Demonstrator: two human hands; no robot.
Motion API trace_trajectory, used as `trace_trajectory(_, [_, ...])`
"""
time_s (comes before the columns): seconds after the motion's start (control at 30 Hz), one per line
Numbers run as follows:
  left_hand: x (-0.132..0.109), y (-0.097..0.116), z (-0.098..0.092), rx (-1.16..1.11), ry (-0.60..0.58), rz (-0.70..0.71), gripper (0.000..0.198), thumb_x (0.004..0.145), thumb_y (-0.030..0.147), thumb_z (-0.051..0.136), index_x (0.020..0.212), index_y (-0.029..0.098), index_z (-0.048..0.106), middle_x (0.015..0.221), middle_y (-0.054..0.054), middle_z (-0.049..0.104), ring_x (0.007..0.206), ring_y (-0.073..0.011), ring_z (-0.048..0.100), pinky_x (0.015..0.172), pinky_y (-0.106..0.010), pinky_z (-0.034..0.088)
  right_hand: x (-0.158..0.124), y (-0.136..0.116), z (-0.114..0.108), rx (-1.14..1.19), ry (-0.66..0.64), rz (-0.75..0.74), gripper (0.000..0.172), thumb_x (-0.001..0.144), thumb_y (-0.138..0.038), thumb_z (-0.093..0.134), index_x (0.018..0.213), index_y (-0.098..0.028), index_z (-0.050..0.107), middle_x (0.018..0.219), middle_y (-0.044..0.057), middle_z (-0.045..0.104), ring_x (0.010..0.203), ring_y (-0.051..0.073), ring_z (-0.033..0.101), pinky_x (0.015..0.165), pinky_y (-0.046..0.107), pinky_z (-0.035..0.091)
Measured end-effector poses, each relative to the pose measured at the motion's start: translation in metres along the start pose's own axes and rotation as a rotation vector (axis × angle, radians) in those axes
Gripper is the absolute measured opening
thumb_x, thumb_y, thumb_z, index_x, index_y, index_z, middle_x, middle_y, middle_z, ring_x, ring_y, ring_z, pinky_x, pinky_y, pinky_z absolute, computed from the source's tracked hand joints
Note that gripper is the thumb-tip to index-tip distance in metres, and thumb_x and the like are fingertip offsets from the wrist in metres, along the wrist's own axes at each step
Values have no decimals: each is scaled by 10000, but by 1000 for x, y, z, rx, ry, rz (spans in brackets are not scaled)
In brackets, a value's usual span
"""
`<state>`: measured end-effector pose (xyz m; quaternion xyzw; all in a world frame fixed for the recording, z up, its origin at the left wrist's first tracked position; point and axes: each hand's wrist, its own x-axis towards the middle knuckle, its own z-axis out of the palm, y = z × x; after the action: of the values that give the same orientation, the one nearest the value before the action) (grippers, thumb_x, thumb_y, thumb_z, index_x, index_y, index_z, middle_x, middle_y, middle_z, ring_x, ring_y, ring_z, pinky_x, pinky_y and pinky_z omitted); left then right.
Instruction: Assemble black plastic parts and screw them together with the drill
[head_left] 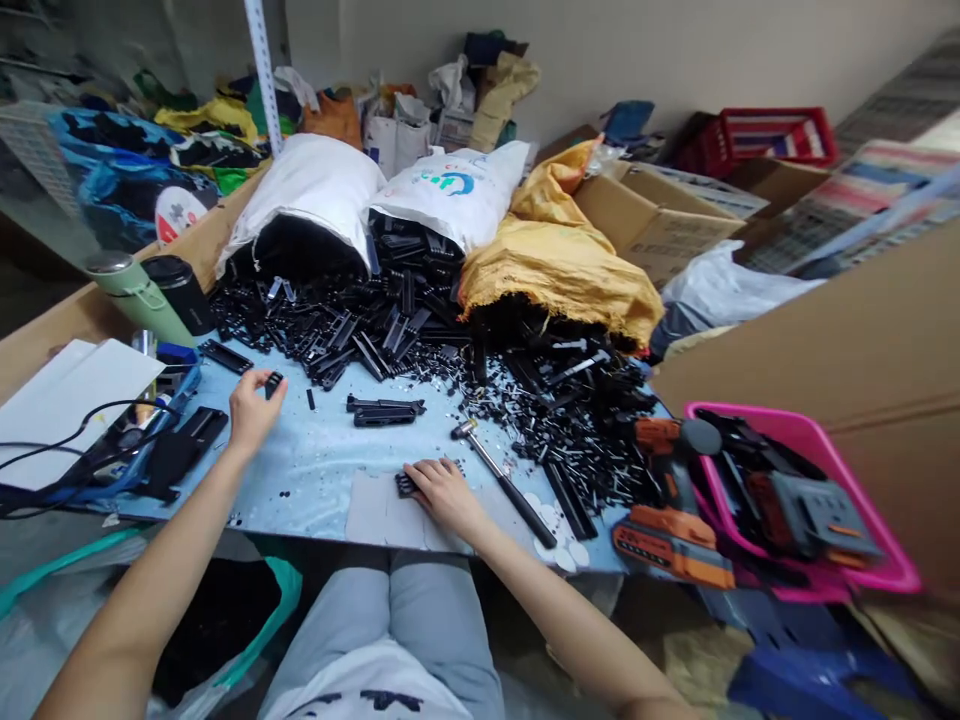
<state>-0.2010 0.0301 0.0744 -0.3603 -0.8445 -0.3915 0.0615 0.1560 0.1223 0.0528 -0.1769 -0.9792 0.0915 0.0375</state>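
Observation:
My left hand is raised over the left part of the blue-covered table, its fingers closed on a small black plastic piece. Near the front edge my right hand is closed over another dark ridged plastic piece, which rests on a grey pad. Between the hands and the heap lie long black plastic parts, side by side. To the right of my right hand a hammer with a black handle lies at a slant. A small black strip is near my left hand.
A heap of black parts spills from white sacks and a yellow sack. An orange cordless drill stands beside a pink basket. At left are a green bottle, black cup and blue tray.

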Motion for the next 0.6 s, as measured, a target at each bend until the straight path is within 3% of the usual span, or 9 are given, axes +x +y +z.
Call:
trace_trajectory(0.07, [-36,25,-2,-69,-124,4,219,792,398,549,825,194,476,840,-26,608,812,-173,590,753,-272,464,-4,1,-1,167,54,19,391,920,-275,481,1302,-190,473,1180,117,574,1155,241,482,1038,496,311])
trace_trajectory(0.13, [-74,54,1,-69,-391,-6,233,790,427,541,767,215,447,659,20,544,651,-167,560,642,-273,449,-2,-4,0,437,138,98,422,927,-339,464,1325,-199,457,1194,119,566,1132,229,510,1021,471,358])
trace_trajectory(0.23, [-124,94,9,-227,-692,69,243,871,441,406,775,219,435,612,34,514,592,-158,547,607,-277,435,7,-19,1,999,258,301,499,934,-460,389,1368,-215,412,1079,100,609,899,184,622,838,389,514])
trace_trajectory(0.3, [-147,113,15,-417,-791,103,235,903,415,349,847,211,452,662,31,546,556,-130,547,592,-265,441,12,-26,2,1332,296,411,552,919,-518,371,1383,-220,392,916,61,628,709,147,632,689,337,555])
trace_trajectory(0.37, [-161,125,20,-556,-785,68,244,902,407,380,1010,203,457,720,29,575,491,-96,528,547,-241,439,12,-30,1,1524,327,464,586,886,-539,428,1382,-228,401,816,26,609,608,119,604,593,288,551])
trace_trajectory(0.43, [-167,131,21,-595,-701,59,355,898,396,421,1192,198,419,798,2,610,517,-91,558,543,-228,453,7,-28,-3,1567,340,451,590,845,-516,519,1359,-237,440,831,18,599,594,102,587,557,257,539])
trace_trajectory(0.5, [-169,136,18,-542,-612,156,409,903,372,433,1270,192,431,910,-54,644,691,-133,627,640,-253,497,-1,-22,-9,1492,319,380,574,823,-486,569,1334,-240,480,906,31,594,617,97,586,547,246,531])
trace_trajectory(0.6, [-170,144,12,-397,-511,352,366,920,334,417,1236,192,534,1012,-100,649,906,-196,629,780,-308,513,-14,-11,-20,1212,308,241,524,841,-454,564,1320,-249,503,959,40,573,635,89,572,588,255,533])
